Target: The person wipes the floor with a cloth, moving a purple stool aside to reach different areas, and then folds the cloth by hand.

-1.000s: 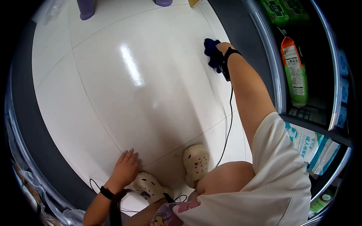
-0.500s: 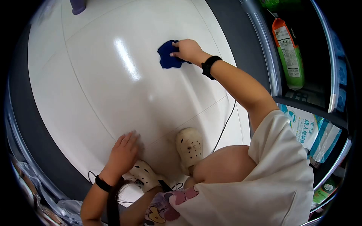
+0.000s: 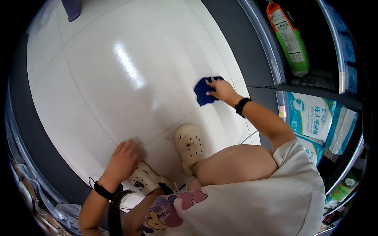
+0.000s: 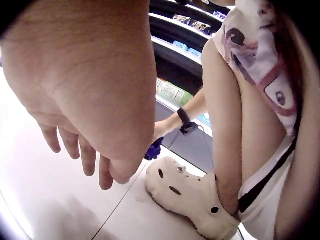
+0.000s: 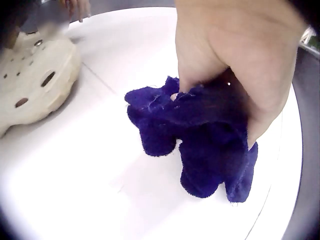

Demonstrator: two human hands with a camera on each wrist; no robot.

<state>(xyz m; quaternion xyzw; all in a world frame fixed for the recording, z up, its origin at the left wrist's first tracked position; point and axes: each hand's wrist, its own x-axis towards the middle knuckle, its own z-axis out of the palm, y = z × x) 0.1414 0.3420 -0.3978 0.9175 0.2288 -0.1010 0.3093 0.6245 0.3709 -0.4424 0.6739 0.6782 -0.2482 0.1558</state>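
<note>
My right hand [image 3: 224, 91] grips a dark blue cloth [image 3: 202, 93] against the glossy white tiled floor [image 3: 98, 86], just ahead of my right shoe. In the right wrist view the cloth [image 5: 200, 145] is bunched under the palm, with thumb and fingers curled into it and its wavy edges spread out. My left hand [image 3: 123, 160] holds nothing; it hovers low over the floor beside my left shoe. Its fingers [image 4: 86, 156] hang relaxed and slightly bent in the left wrist view.
Cream clogs [image 3: 189, 143] are on my feet, close to both hands. On the right, a shelf unit with a dark base [image 3: 232, 43] holds a green and orange package [image 3: 289, 39] and diaper packs [image 3: 313, 114]. Another dark shelf base [image 3: 37, 129] runs along the left. A purple leg [image 3: 71, 10] stands far ahead.
My right hand swept the cloth left from beside the right shelf base, then drew it back toward my feet and slightly right. The left hand stayed low near the left shoe.
</note>
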